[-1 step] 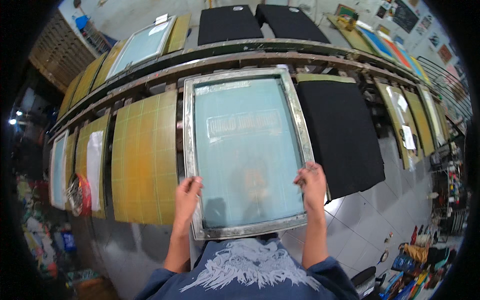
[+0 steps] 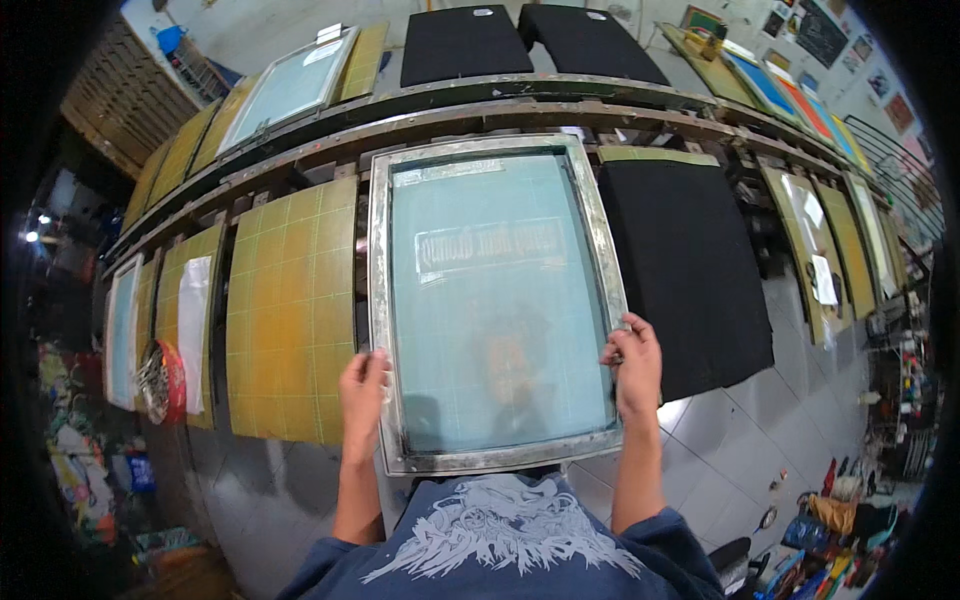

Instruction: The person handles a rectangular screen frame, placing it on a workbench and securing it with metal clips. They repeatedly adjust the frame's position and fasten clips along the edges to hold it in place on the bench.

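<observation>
The shirt runs off the lower edge; clutter at lower left blurs together; the framed screen hides what lies beneath; wall pictures are too small to make out.

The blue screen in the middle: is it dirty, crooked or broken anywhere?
The silkscreen frame has dark blotches on its pale rim, so it looks grubby. Its near edge slants slightly, but this camera bends straight lines, so I can't say it's crooked. I see no clear tear in the blue mesh.
</observation>
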{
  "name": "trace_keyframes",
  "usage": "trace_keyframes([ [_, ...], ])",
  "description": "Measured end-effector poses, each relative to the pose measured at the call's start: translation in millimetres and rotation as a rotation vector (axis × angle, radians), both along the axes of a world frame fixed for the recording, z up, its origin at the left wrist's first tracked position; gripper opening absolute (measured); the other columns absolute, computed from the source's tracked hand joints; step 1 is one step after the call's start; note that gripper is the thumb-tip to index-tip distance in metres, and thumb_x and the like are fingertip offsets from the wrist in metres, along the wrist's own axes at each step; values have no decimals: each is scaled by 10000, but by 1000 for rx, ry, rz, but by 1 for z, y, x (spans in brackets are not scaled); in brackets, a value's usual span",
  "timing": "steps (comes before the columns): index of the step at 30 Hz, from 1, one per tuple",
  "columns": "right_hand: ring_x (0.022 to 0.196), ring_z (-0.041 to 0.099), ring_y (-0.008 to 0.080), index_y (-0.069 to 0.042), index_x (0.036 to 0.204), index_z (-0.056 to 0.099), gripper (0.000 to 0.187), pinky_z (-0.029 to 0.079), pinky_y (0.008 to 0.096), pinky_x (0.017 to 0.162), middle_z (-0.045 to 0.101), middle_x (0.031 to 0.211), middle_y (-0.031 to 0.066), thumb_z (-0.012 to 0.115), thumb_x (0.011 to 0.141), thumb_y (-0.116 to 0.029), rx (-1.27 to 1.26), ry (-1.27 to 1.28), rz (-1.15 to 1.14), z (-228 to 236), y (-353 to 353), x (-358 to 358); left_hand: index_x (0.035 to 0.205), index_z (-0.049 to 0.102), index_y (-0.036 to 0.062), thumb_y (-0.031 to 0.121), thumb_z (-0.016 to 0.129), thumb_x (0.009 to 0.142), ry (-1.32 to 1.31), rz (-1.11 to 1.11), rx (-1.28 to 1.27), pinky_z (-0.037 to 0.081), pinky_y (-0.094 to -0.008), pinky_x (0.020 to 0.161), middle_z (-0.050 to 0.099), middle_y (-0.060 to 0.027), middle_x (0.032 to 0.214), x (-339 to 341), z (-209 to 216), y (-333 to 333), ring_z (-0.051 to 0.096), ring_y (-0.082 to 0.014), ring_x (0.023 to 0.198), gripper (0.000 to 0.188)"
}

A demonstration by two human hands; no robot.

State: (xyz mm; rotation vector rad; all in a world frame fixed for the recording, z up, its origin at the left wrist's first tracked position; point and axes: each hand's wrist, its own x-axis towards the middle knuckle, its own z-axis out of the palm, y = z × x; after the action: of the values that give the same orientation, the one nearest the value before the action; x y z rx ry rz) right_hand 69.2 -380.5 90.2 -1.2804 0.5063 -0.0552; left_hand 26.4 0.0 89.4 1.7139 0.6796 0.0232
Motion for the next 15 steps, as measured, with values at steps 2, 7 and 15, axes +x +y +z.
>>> trace_keyframes([
  [2,700,595,88,43,1215,576,313,459,240,627,665,848,32,609,959,-135,-212,1,37,-17,-49,36,950,653,-13,369,585,986,63,207,211,425,-272,608,633,-38,785,1,-3,7,548,-113,680,389],
  [7,727,661,190,27,1014,695,373,507,314,722,710,826,127,662,928,-334,-862,91,175,-37,-78,67,888,597,-50,485,589,954,118,232,525,469,-391,690,615,-138,761,-2,-50,24,596,-244,721,539],
  [15,942,688,381,38,1087,677,594,507,433,856,712,956,241,708,845,-503,-927,154,181,-84,-54,70,729,462,23,510,740,830,166,165,533,442,-396,631,528,-114,681,36,-90,16,493,-231,651,569],
])
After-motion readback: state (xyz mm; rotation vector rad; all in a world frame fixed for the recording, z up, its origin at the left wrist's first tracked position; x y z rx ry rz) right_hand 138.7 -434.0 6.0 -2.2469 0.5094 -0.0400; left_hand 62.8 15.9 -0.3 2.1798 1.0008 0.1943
